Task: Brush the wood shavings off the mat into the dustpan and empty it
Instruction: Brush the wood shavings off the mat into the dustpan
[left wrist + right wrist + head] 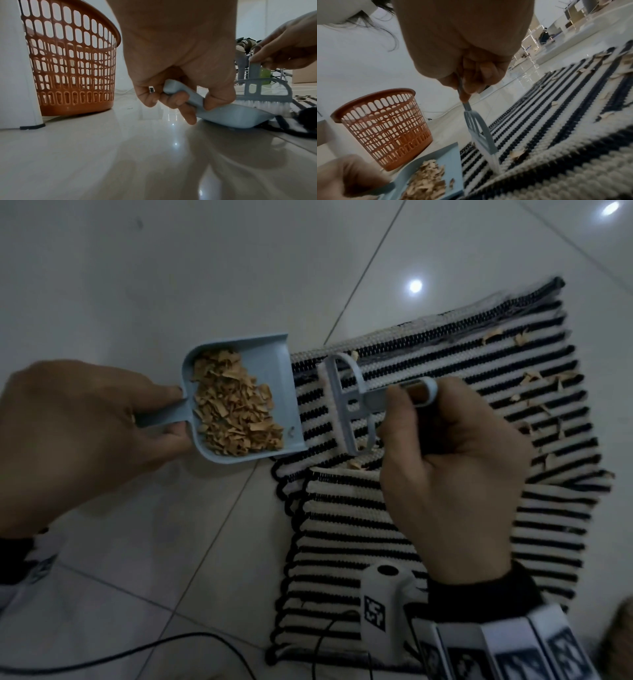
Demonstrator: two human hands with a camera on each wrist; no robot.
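Observation:
A light blue dustpan (274, 371) lies on the floor with its open lip against the left edge of the black-and-white striped mat (428, 525). A pile of wood shavings (233, 409) fills it. My left hand (85, 426) grips the dustpan's handle (185, 93). My right hand (452, 474) grips the handle of a small blue brush (346, 402), whose white bristles (262, 106) rest on the mat just right of the pan's lip. Loose shavings (541, 405) lie scattered over the mat's far right part, and a few sit by the brush.
An orange plastic basket (68, 60) stands on the pale tiled floor (171, 268) to the left of the dustpan. A black cable (137, 652) runs across the floor near me. The mat's near part is folded over itself.

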